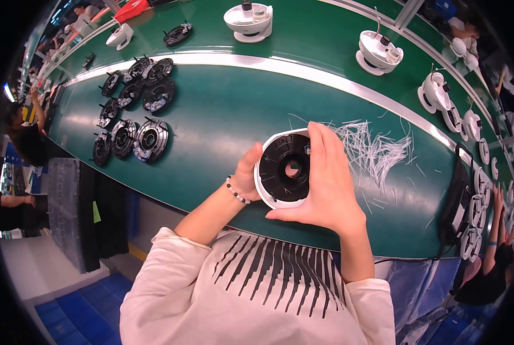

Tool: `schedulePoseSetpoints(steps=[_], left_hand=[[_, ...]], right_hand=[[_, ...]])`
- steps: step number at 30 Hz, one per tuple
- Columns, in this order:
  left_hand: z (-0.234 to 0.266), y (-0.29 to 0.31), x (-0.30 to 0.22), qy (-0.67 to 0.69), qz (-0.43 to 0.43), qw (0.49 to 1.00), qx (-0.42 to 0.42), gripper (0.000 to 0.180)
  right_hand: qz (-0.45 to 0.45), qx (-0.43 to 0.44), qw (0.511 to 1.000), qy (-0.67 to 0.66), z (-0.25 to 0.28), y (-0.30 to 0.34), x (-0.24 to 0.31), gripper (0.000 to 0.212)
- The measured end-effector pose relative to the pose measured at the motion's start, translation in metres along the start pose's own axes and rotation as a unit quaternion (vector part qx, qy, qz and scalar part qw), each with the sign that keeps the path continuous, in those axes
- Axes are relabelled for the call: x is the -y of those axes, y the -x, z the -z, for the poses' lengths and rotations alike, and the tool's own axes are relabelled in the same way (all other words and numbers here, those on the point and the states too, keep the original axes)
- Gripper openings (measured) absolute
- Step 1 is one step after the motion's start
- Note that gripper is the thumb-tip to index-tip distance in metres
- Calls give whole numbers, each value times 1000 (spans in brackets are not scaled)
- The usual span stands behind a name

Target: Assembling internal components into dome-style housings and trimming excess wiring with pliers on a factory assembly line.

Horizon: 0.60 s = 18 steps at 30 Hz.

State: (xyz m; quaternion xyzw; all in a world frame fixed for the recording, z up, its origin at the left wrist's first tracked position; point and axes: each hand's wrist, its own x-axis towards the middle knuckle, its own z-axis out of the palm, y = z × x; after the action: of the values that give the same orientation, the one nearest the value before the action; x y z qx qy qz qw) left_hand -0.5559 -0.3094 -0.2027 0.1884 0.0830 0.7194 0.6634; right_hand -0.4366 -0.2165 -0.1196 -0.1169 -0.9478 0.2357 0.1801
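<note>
Between both hands I hold a round white housing (280, 203), its open side turned up toward me. A black ring-shaped disc (273, 167) with a hole in its middle sits inside the white rim. My left hand (248, 172), below a beaded bracelet, is closed against the housing's left side. Around the right side wraps my right hand (330, 184), its fingers over the far edge and its thumb along the near edge. To the right of it lies a loose heap of thin white strips (374, 150). The housing's underside is hidden.
Several black discs (151, 139) with small parts on them lie on the green table (222, 115) at the left. White dome-shaped units (249, 23) stand on the conveyor (314, 43) beyond a pale rail. White rings (474, 213) and a black pouch-like thing (457, 201) are at the right.
</note>
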Motion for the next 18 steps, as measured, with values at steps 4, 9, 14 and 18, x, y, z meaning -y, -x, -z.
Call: schedulePoseSetpoints(steps=[4, 9, 14, 18], left_hand=[[-16, -7, -4, 35, -9, 997, -71, 52], [-13, -7, 10, 46, 34, 989, -137, 52], [-21, -23, 8, 27, 14, 986, -164, 53], [-2, -86, -11, 26, -20, 957, -289, 35]], right_hand=[[-7, -66, 997, -30, -20, 4, -5, 114], [-98, -159, 982, -32, -47, 28, -8, 115], [-46, -200, 979, 1, -37, 26, -15, 106], [-76, -216, 973, 10, -33, 28, -30, 103]])
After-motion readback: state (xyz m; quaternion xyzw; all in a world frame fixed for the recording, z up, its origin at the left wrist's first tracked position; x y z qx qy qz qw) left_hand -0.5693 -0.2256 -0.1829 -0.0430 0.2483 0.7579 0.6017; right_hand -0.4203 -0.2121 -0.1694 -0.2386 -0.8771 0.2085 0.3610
